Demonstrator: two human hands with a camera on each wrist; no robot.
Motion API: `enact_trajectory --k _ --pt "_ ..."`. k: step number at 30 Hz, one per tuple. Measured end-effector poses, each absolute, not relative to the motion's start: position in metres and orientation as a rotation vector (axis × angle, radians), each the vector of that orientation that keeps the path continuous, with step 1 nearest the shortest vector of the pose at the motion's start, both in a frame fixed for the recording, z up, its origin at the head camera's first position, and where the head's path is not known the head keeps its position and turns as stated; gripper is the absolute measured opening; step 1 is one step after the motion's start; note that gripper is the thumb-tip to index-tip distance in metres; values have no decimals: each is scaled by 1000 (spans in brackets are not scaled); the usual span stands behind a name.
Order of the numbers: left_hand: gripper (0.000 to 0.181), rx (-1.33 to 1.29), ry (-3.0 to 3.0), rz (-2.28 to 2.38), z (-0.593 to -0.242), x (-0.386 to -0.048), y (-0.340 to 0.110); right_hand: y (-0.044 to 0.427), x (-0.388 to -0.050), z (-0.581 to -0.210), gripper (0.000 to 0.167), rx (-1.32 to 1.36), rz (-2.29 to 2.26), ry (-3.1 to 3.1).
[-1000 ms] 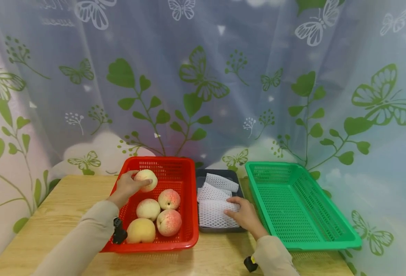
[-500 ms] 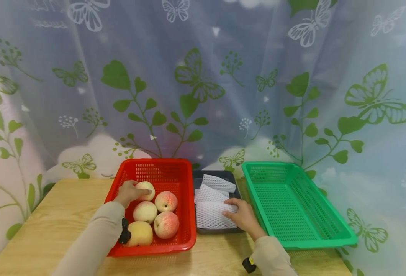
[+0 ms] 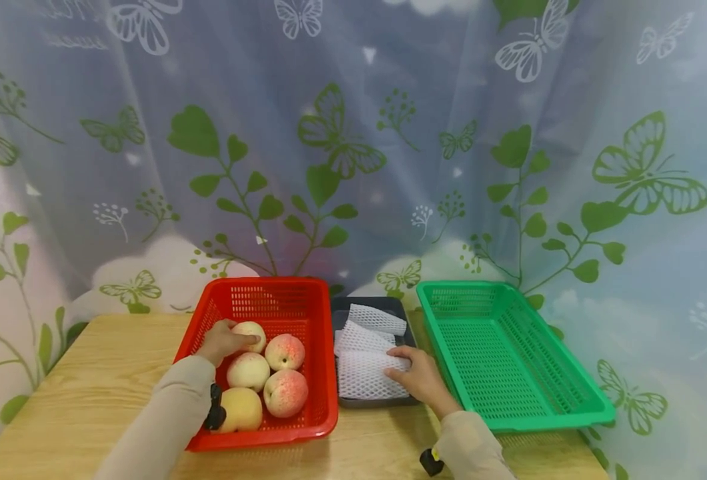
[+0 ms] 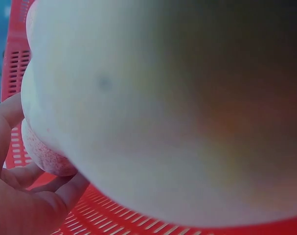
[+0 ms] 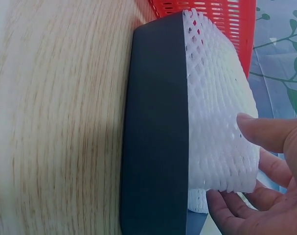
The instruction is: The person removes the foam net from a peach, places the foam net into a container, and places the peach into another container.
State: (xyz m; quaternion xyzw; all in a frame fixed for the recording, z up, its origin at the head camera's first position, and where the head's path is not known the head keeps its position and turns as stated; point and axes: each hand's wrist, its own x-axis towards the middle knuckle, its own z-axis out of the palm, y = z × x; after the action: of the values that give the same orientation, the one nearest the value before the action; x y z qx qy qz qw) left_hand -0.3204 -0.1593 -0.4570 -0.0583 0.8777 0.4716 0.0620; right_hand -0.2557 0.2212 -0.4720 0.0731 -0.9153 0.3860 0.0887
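My left hand (image 3: 218,342) holds a pale peach (image 3: 251,330) low at the back left of the red basket (image 3: 331,360). Several more peaches lie there, pale, yellow and red-blushed. In the left wrist view, a blurred pale fruit surface (image 4: 128,122) covers most of the picture and hides much of the grip. My right hand (image 3: 422,377) is at the right edge of white foam net sleeves (image 3: 365,375) in a black tray (image 3: 371,403). The right wrist view shows its thumb (image 5: 265,131) by the front sleeve's upper side, with the other fingers spread around its open end.
On the right stands a green basket (image 3: 509,425) with nothing visible in it. All the containers are on a wooden table (image 3: 119,373). Close behind hangs a curtain (image 3: 353,200) printed with butterflies and leaves.
My left hand has lowered the pale peach further into the red basket, beside the others. The right hand has stayed at the foam sleeves. The head view has shifted slightly.
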Motion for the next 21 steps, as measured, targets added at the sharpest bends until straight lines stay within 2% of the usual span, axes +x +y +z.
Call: enact_trajectory --k 21 --pt "72 -97 2738 1266 -445 -322 -157 221 -254 -467 28 250 1117 -2714"
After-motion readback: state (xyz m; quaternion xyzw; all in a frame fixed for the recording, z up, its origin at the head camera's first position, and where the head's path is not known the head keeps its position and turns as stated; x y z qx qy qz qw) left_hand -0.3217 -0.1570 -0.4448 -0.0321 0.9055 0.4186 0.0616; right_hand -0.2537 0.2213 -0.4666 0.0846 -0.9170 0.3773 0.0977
